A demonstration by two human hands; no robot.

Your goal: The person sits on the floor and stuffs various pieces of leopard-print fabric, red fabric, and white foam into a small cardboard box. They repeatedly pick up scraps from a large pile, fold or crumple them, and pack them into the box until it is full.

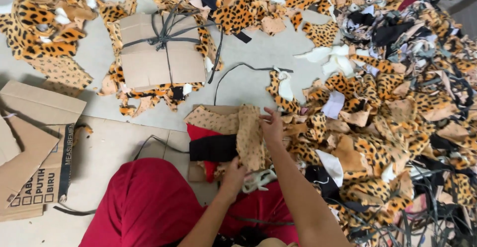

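Holding a tan spotted strip over a small stack, the person has it pinched at both ends. The right hand grips the far edge with fingertips closed on the cloth; the left hand is clenched on the near end. The strip lies just ahead of the person's red-clad knees, on top of the stack, which rests on a cardboard sheet on the floor.

Its long axis runs away from the person, near end at the left hand and far end toward the open floor, tilted a little to the left. It drapes rather than lying flat, with a fold along its middle.

To do this well, I judge both hands should keep light tension along that axis so the fold pulls out, then lower the strip square with the pieces beneath: a black band crossing it sideways, red cloth and another tan spotted piece. Edges should line up with the cardboard so the stack stays even.

Right of the stack spreads a big heap of leopard-print scraps. Farther off sits a bundle bound between cardboard with a grey strap. A flattened box lies at the left.
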